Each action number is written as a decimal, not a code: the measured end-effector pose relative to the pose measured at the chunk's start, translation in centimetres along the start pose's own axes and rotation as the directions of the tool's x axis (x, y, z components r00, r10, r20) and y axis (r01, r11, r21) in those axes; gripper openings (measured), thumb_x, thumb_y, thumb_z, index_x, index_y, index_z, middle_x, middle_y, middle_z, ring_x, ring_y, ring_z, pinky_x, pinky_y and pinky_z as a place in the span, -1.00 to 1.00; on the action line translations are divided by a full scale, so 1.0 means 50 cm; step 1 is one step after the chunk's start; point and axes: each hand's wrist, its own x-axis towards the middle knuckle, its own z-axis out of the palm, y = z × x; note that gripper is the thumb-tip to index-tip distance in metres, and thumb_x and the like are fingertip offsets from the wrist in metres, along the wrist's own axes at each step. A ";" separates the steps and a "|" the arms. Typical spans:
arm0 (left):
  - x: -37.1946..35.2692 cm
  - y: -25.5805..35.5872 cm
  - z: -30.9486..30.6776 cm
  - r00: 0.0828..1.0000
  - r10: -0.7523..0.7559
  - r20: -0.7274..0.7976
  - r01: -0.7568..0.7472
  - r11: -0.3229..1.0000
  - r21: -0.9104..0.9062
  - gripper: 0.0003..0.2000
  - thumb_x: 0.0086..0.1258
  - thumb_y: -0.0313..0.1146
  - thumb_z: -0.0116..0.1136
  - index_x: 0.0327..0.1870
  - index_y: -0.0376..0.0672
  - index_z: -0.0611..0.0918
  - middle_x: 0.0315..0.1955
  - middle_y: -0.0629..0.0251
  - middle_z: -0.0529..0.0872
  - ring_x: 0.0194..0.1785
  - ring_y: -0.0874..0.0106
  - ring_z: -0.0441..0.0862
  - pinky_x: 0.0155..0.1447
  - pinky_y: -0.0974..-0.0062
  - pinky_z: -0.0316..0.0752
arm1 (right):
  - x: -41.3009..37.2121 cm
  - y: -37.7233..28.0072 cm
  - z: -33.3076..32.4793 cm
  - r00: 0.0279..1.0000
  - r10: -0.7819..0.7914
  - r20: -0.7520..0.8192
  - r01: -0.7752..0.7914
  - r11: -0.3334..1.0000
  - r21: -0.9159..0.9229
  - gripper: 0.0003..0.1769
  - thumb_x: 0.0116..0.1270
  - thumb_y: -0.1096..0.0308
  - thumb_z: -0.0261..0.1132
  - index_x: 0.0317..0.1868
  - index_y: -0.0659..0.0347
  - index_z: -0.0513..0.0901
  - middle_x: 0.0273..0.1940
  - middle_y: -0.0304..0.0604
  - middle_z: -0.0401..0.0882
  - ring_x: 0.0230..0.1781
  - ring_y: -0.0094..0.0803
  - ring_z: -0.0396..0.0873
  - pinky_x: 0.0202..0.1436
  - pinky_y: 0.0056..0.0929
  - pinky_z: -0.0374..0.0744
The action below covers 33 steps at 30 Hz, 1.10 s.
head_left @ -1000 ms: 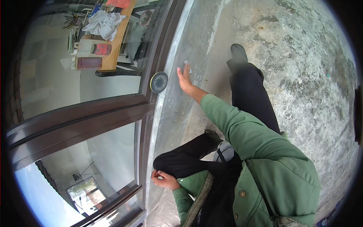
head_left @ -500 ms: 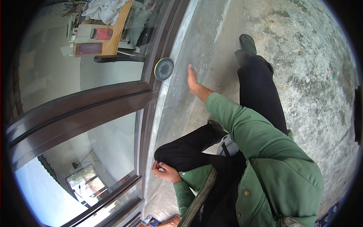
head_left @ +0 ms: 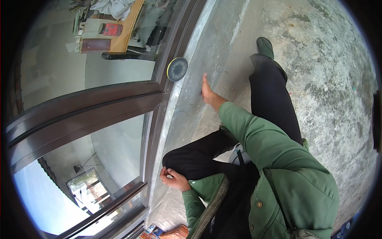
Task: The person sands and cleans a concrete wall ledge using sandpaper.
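The disc is lying at ten o'clock from your nearer right hand — fingers hidden, can't tell its grip — while your left hand is resting empty-looking, loosely curled

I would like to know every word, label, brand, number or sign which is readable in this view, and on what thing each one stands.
No text can be read in this view.
Red container, upper left: any label is too blurred to read.
Blue item at the bottom edge: any markings are too small to read.
Round dark disc: no lettering shows.
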 end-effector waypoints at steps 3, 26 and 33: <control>-0.004 -0.017 0.005 1.000 0.000 0.004 0.000 1.000 -0.014 -0.84 0.41 -0.42 0.05 -0.08 -0.24 0.58 -0.21 0.22 0.63 -0.24 0.31 0.45 -0.04 0.29 0.33 | -0.028 -0.103 0.016 0.995 -0.084 -0.059 0.087 0.995 0.049 0.11 0.31 -0.58 -0.36 0.58 0.08 -0.33 0.61 -0.16 -0.38 0.62 -0.20 -0.35 0.59 -0.10 -0.26; 0.006 0.013 0.007 0.999 0.001 0.049 0.004 0.995 -0.096 -0.83 0.41 -0.45 0.06 -0.05 -0.28 0.57 -0.25 0.21 0.61 -0.25 0.34 0.44 -0.06 0.33 0.33 | 0.009 0.060 -0.011 0.999 0.021 -0.033 -0.025 0.994 -0.103 0.11 0.29 -0.60 -0.38 0.59 0.06 -0.18 0.61 -0.25 -0.20 0.60 -0.27 -0.19 0.56 -0.18 -0.10; 0.013 0.025 0.014 0.998 0.000 0.067 0.001 1.000 -0.008 -0.83 0.40 -0.47 0.04 -0.08 -0.31 0.57 -0.25 0.21 0.59 -0.26 0.37 0.43 -0.08 0.38 0.36 | 0.012 0.002 -0.028 0.998 0.058 0.033 -0.062 0.988 0.143 0.15 0.26 -0.62 -0.41 0.58 0.12 -0.20 0.61 -0.16 -0.21 0.60 -0.22 -0.17 0.57 -0.15 -0.12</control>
